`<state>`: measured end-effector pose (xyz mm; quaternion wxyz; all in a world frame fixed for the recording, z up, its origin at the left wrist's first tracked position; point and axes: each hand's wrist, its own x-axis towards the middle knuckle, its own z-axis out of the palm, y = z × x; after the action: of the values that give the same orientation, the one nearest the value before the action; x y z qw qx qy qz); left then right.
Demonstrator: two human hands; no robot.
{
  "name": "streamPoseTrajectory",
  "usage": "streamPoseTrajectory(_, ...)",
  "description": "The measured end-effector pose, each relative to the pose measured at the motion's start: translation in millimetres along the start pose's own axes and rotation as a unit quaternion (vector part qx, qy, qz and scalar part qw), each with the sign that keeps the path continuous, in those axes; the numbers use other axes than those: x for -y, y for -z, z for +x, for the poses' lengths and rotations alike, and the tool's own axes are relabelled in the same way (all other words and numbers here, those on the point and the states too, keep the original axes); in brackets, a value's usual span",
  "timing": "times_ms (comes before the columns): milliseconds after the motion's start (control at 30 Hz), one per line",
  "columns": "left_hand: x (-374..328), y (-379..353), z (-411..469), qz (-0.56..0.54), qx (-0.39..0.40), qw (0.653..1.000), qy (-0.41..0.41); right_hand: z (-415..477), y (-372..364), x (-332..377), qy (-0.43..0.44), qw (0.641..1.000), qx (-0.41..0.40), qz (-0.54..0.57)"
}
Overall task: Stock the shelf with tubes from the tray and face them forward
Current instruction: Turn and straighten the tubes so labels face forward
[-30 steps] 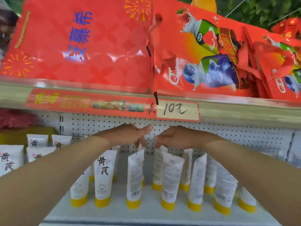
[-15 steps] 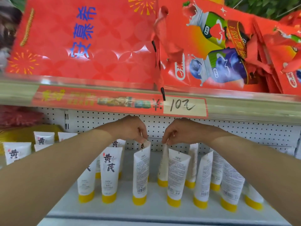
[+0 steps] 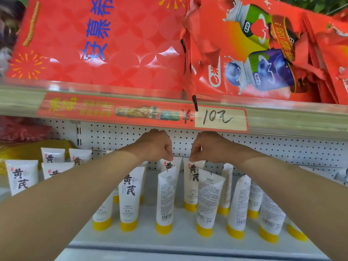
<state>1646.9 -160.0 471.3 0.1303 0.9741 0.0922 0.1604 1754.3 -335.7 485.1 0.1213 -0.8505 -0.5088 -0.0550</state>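
Observation:
Several white tubes with yellow caps stand cap-down on the white shelf [image 3: 180, 240]. My left hand [image 3: 156, 146] pinches the top seam of a rear tube [image 3: 169, 164] whose black-character front faces me. My right hand [image 3: 207, 146] pinches the top of the neighbouring rear tube [image 3: 192, 183], also front-facing. In front of them, one tube [image 3: 165, 200] and another [image 3: 208, 202] show their backs with barcodes. A front-facing tube [image 3: 130, 196] stands to the left. The tray is not in view.
More back-facing tubes [image 3: 239, 206] lean at the right. Other front-facing tubes [image 3: 20, 178] stand at the far left. A pegboard back wall [image 3: 282, 147] closes the shelf. The upper shelf edge with a price strip [image 3: 220, 117] hangs just above my hands, red gift boxes [image 3: 94, 44] on top.
Both hands have reached further back and each now pinches a rear tube. Those two tubes now show their printed fronts. The camera has moved closer to the shelf.

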Motion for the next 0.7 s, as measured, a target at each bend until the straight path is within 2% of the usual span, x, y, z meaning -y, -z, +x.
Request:
streamPoseTrajectory(267,-0.6,3.0,-4.0,0.003,0.012,1.0,-0.013,-5.2,6.8,3.6,-0.01,0.999,0.041,-0.008)
streamPoseTrajectory(467,-10.9,18.5,-26.4,-0.038,-0.003,0.999,-0.015,-21.1,17.0,8.5,-0.014,0.999,0.027,0.015)
streamPoseTrajectory(567,-19.4,32.1,-48.0,-0.068,0.037,0.996,-0.033,-37.7,28.8,11.6,-0.001,0.999,0.029,0.043)
streamPoseTrajectory(700,-30.1,42.2,-69.1,-0.02,0.105,0.994,-0.029,-66.1,45.6,24.0,-0.005,0.992,0.114,0.046)
